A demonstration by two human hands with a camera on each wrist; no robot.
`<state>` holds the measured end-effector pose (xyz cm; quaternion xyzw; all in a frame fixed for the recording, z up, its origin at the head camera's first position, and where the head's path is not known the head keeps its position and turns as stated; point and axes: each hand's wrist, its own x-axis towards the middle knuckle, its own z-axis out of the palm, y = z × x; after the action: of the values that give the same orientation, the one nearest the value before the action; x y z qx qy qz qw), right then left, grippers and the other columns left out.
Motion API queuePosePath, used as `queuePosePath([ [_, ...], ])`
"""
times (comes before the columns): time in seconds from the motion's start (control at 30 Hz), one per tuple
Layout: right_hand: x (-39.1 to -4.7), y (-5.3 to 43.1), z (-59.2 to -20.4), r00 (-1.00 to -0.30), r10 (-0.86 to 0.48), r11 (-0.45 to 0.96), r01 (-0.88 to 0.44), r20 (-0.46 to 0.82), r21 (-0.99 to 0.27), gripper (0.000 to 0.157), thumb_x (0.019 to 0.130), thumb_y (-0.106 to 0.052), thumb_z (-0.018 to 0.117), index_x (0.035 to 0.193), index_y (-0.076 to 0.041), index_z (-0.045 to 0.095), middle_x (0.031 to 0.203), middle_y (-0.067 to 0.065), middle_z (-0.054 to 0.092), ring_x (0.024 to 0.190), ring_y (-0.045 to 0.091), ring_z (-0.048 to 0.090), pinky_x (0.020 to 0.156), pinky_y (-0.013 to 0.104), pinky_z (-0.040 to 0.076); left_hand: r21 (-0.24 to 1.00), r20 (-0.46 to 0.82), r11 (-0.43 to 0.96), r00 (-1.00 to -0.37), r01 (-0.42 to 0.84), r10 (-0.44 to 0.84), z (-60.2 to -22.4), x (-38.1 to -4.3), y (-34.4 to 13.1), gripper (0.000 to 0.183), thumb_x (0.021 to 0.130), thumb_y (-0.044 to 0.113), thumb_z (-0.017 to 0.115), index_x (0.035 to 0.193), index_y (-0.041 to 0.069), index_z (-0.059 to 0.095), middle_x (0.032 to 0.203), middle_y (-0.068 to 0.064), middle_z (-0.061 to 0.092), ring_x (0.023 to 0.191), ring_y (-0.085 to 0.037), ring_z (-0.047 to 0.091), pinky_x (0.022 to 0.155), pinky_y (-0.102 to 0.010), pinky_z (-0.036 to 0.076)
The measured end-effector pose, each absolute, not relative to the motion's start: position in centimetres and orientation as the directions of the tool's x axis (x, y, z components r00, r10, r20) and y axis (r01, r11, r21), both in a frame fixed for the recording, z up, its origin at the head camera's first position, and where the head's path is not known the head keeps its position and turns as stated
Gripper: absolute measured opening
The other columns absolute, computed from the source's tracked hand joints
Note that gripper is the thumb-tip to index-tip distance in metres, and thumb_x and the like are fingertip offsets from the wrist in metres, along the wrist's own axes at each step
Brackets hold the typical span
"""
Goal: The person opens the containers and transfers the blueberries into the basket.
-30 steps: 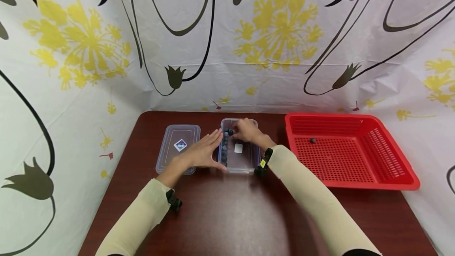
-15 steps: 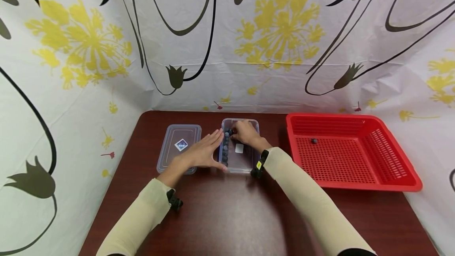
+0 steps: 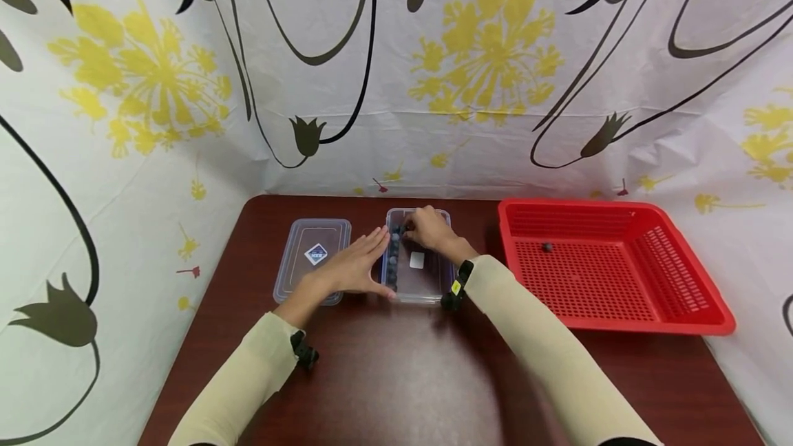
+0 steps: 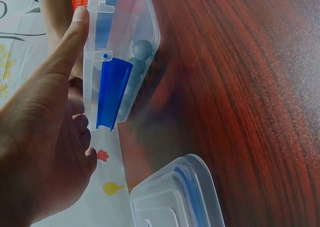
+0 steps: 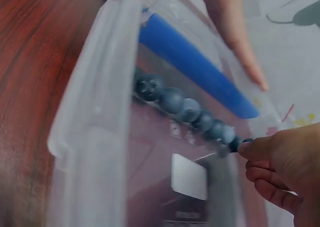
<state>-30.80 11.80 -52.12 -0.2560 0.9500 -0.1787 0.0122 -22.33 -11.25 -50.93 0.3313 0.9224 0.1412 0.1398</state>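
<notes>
A clear plastic container [image 3: 421,293] with blue side clips stands uncovered on the table. Along its left inner wall runs a single row of blueberries [image 5: 190,110], dark blue and round. My left hand [image 3: 356,266] rests against the container's left side, fingers straight and thumb spread toward the near corner. Reaching inside at the far left, my right hand [image 3: 430,230] pinches a blueberry [image 5: 247,140] between thumb and fingers at the far end of the row. Most of that berry is hidden by the thumb.
The container's clear lid [image 3: 297,281] lies flat to the left, with a blue-and-white diamond label. On the right stands a red perforated basket [image 3: 694,288] holding one blueberry [image 3: 547,247]. A patterned cloth [image 3: 372,143] hangs behind the dark red-brown table [image 3: 396,377].
My right hand has shifted only slightly at the far end of the row, still with its fingers on the berry. The left hand and the container have stayed in place.
</notes>
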Motion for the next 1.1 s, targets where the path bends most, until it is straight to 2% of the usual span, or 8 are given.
queuePosePath([
  [0.2, -30.7, 12.9, -49.4, -0.856, -0.51, 0.788, -0.504, 0.084, -0.354, 0.021, 0.095, -0.01, 0.08, 0.115, -0.001, 0.081, 0.104, 0.012, 0.08, 0.087, 0.025, 0.076, 0.079, 0.042, 0.064, 0.346, -0.184, 0.748, -0.741, 0.566, 0.646, -50.8, -22.4, -11.3, 0.132, 0.083, 0.077, 0.074, 0.17, 0.005, 0.007, 0.179, -0.01, -0.003, 0.165, -0.025, 0.0, 0.133, -0.045, 0.008],
  [0.33, -30.8, 14.5, -47.3, -0.826, -0.551, 0.757, -0.554, 0.117, -0.347, 0.02, 0.093, -0.012, 0.083, 0.11, -0.002, 0.082, 0.097, 0.011, 0.081, 0.08, 0.023, 0.076, 0.075, 0.042, 0.062, 0.349, -0.183, 0.746, -0.74, 0.567, 0.647, -50.8, -22.4, -11.3, 0.132, 0.083, 0.077, 0.074, 0.17, 0.006, 0.006, 0.179, -0.009, -0.004, 0.165, -0.025, -0.001, 0.133, -0.046, 0.008],
  [0.47, -30.9, 16.9, -45.2, -0.787, -0.591, 0.71, -0.612, 0.178, -0.347, 0.016, 0.09, -0.012, 0.086, 0.103, -0.003, 0.083, 0.092, 0.009, 0.081, 0.078, 0.022, 0.075, 0.074, 0.043, 0.061, 0.352, -0.177, 0.742, -0.738, 0.57, 0.651, -50.9, -22.4, -11.3, 0.132, 0.082, 0.077, 0.074, 0.17, 0.006, 0.006, 0.179, -0.01, -0.004, 0.165, -0.025, -0.001, 0.133, -0.046, 0.008],
  [0.73, -29.9, 23.2, -41.9, -0.718, -0.653, 0.639, -0.693, 0.241, -0.334, 0.016, 0.086, -0.008, 0.088, 0.101, -0.003, 0.083, 0.088, 0.007, 0.08, 0.074, 0.018, 0.073, 0.068, 0.043, 0.059, 0.353, -0.174, 0.74, -0.737, 0.573, 0.653, -50.9, -22.5, -11.3, 0.132, 0.082, 0.076, 0.075, 0.17, 0.005, 0.006, 0.179, -0.009, -0.005, 0.165, -0.025, -0.001, 0.133, -0.045, 0.007],
  [0.93, -29.1, 28.0, -41.3, -0.683, -0.689, 0.595, -0.725, 0.245, -0.348, 0.014, 0.085, -0.005, 0.088, 0.098, -0.005, 0.083, 0.087, 0.003, 0.079, 0.073, 0.013, 0.073, 0.064, 0.034, 0.061, 0.36, -0.176, 0.743, -0.741, 0.564, 0.648, -50.7, -22.4, -11.3, 0.132, 0.082, 0.075, 0.077, 0.17, 0.006, 0.007, 0.179, -0.008, -0.005, 0.165, -0.025, 0.0, 0.133, -0.045, 0.007],
  [1.1, -28.6, 32.5, -42.0, -0.699, -0.673, 0.612, -0.71, 0.241, -0.349, 0.015, 0.083, -0.004, 0.089, 0.096, -0.008, 0.083, 0.085, -0.002, 0.079, 0.073, 0.007, 0.073, 0.063, 0.025, 0.059, 0.363, -0.178, 0.742, -0.739, 0.564, 0.649, -50.8, -22.4, -11.3, 0.132, 0.081, 0.075, 0.076, 0.17, 0.005, 0.007, 0.179, -0.009, -0.004, 0.165, -0.026, 0.0, 0.133, -0.046, 0.008],
])
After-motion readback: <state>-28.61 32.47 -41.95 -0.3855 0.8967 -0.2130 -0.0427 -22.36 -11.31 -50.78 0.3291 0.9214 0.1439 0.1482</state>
